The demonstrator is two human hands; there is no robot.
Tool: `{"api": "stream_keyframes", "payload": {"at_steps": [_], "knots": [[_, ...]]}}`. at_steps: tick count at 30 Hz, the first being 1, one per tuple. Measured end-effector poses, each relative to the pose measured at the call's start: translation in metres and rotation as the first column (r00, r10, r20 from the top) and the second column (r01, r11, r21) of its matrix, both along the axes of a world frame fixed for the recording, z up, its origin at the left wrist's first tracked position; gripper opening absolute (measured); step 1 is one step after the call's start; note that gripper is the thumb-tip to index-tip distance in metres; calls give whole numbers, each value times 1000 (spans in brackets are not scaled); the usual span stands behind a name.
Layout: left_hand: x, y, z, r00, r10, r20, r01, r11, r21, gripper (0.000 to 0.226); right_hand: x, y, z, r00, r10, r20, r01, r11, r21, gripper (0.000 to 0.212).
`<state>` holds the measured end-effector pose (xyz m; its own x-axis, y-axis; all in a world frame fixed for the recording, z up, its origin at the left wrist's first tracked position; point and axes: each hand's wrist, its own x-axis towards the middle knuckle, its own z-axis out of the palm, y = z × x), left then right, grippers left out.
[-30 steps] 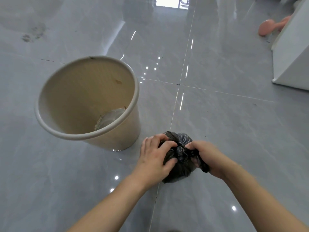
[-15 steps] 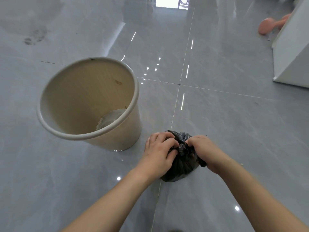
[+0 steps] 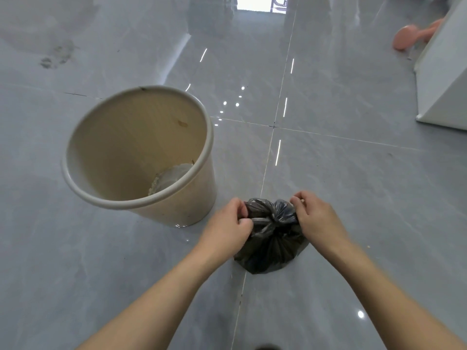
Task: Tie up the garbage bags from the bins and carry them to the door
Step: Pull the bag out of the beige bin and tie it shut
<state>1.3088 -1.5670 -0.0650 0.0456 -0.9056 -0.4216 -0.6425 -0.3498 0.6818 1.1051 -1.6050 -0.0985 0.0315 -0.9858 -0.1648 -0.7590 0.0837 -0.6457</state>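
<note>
A small black garbage bag sits on the grey tiled floor in front of me, its neck gathered into a knot at the top. My left hand grips the bag's left tail and my right hand grips the right tail, the two pulled apart on either side of the knot. Just left of the bag stands a cream plastic bin, upright, without a liner, with some pale debris at its bottom.
A white cabinet corner stands at the far right. A pink object lies on the floor behind it. A bright opening shows at the top, straight ahead. Glossy floor tiles stretch all around.
My hands were close together over the knot; now they have moved apart sideways, each drawing a tail of the bag outward. The bin has not moved.
</note>
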Motion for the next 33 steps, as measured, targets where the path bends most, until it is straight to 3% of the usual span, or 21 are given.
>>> {"api": "stream_keyframes", "payload": {"at_steps": [2, 3, 6, 8, 11, 14, 16, 18, 21, 24, 27, 33], "knots": [[13, 7, -6, 941, -119, 318, 104, 992, 64, 9, -9, 2, -7, 991, 11, -132, -4, 999, 49, 26], [16, 10, -9, 920, -128, 369, 100, 991, 94, 12, -10, 5, -10, 986, 25, -165, -14, 998, 66, 28], [13, 14, -15, 949, -62, 310, 37, 996, 85, 16, -3, 8, -9, 978, 106, -179, -101, 994, 36, 29], [9, 15, -23, 966, -57, 251, 46, 998, 50, 32, 3, 8, -5, 967, 223, -125, -214, 974, 75, 21], [4, 16, -38, 930, -145, 339, 131, 989, 64, 64, 6, 9, -3, 877, 428, -218, -378, 895, 237, 51], [0, 13, -56, 918, -124, 378, 119, 992, 36, 45, 11, 9, -11, 830, 434, -350, -390, 901, 191, 44], [-1, 7, -62, 932, -119, 341, 135, 991, -24, 28, 10, 5, -14, 864, 334, -377, -330, 941, 78, 29], [-4, 4, -62, 982, -66, 175, 88, 989, -117, 13, 7, 1, -15, 879, 250, -406, -280, 960, -16, 20], [-15, 3, -39, 997, 72, -13, -73, 985, -154, 15, 2, -5, 1, 926, 198, -320, -211, 978, -7, 14], [-27, -4, 15, 985, 145, -92, -157, 978, -139, 15, 0, -13, 54, 983, 132, -131, -118, 987, 111, 19], [-32, -18, 103, 967, 200, -157, -221, 966, -133, 3, 4, -20, 141, 996, 17, -82, -8, 994, 108, 23], [-10, -62, 369, 984, 90, -151, -128, 955, -266, 28, 28, -38, 399, 993, -84, 80, 83, 996, 15, 15]]}}
